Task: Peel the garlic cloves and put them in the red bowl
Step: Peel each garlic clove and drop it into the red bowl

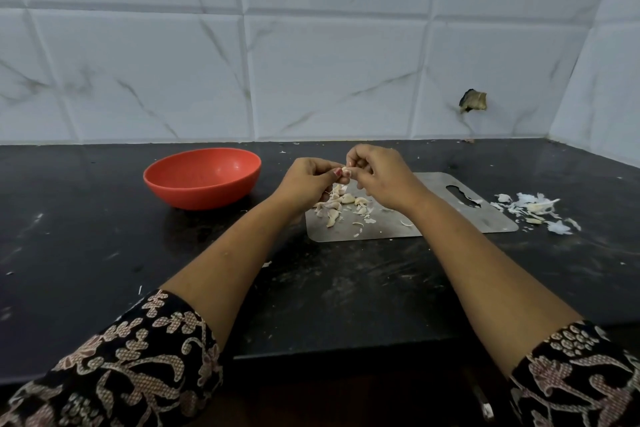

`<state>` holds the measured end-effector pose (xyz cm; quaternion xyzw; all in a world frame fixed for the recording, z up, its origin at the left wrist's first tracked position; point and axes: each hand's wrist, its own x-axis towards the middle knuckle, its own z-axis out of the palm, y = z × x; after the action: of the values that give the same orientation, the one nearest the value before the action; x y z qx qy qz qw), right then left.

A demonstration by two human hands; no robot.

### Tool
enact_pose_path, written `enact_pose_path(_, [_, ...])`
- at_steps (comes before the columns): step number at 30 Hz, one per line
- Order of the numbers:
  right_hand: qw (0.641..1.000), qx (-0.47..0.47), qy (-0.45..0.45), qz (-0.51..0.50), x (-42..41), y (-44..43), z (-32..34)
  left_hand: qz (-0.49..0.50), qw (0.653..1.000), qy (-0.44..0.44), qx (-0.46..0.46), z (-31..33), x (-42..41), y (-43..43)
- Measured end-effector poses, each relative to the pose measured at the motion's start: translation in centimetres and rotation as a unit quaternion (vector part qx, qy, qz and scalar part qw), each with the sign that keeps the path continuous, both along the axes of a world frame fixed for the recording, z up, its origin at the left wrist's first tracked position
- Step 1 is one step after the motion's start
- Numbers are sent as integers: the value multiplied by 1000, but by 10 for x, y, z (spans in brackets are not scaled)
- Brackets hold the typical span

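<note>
The left hand (308, 180) and right hand (381, 173) curl their fingers to pinch one garlic clove (345, 172) above one steel chopping board (450, 218). On the board lie perhaps seven loose cloves (341, 204), too clumped to count surely. One red bowl (201, 196) stands to the left and one heap of peels (533, 210) to the right, on the black worktop (104, 236) below marbled wall tiles (311, 62).

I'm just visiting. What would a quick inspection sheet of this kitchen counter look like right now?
Surface: black counter, smudged, with white flecks.
Job's things: red bowl left of the metal board, no cloves visible inside; garlic cloves heaped on the board.
Clutter: peel heap on the counter right of the board.
Grippers: left hand and right hand both pinch the held clove above the board.
Cables: nothing seen.
Surroundings: marbled tile wall with a broken hole.
</note>
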<state>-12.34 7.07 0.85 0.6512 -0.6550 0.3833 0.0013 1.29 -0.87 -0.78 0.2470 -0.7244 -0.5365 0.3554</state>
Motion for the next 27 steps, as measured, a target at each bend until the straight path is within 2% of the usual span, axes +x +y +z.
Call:
enact_pose_path(7, [999, -12, 36, 5, 0, -2, 0, 6, 1000, 25, -3, 0, -1, -1])
enact_pose_path(14, [996, 30, 82, -1, 1, -4, -2, 19, 999, 27, -3, -2, -2, -1])
enact_pose_path(22, [991, -30, 130, -2, 7, -1, -1, 31, 992, 90, 78, 3, -4, 5])
enact_pose_path(27, [993, -49, 99, 29, 7, 1, 2, 11, 993, 85, 75, 5, -1, 4])
